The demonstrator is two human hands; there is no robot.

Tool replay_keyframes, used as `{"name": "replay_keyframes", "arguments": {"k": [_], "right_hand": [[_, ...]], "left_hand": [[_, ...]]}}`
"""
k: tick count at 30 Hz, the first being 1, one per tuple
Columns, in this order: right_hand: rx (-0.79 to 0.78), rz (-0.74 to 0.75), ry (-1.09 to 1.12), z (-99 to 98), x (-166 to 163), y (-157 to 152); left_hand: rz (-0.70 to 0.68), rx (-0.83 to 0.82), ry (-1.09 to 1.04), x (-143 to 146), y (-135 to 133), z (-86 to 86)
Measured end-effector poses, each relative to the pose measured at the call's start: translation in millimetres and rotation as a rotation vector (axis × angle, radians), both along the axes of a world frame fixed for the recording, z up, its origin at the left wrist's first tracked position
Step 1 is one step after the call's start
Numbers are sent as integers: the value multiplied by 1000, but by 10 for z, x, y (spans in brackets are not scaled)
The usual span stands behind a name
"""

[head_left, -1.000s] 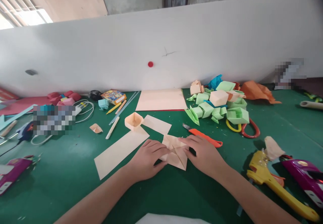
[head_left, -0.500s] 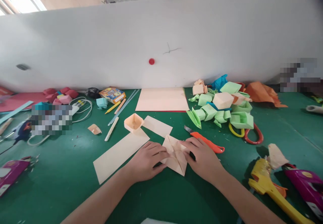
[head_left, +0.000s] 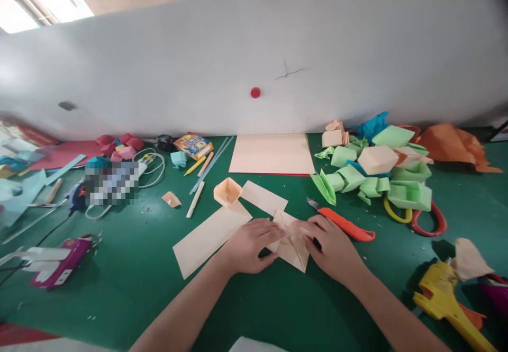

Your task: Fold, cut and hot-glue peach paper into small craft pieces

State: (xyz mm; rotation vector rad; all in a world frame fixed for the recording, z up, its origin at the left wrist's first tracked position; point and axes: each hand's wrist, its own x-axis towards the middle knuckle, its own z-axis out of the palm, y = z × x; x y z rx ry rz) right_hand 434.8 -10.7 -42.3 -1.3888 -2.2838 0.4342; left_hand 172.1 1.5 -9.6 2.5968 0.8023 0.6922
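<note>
A peach sheet of folded paper lies on the green table, its creased flaps meeting near the middle. My left hand grips its left side, fingers curled over the flap and thumb lower down. On the opposite edge my right hand pinches the paper, its fingertips close to those of the left. Parts of the flaps are hidden under the fingers. A small open peach paper box stands behind, touching a long paper strip. Beside it lies a shorter strip. An orange utility knife rests just beyond my right hand.
Green folded paper pieces are heaped at the back right, near red-handled scissors. A yellow glue gun lies front right. Peach sheets lie by the white partition. A power strip with cables sits left.
The view has swung left, so everything appears shifted right. Both hands stay on the folded paper, with the fingertips slightly moved over its flaps.
</note>
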Motion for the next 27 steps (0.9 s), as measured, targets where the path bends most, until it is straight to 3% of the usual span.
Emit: {"name": "replay_keyframes", "arguments": {"k": [14, 20, 27], "right_hand": [[-38, -12, 84, 105, 86, -30], [-1, -27, -12, 138, 80, -67], [146, 79, -146, 186, -14, -136]], "left_hand": [[15, 8, 58, -23, 10, -36], [160, -27, 83, -5, 23, -63], [382, -66, 81, 81, 51, -153]]}}
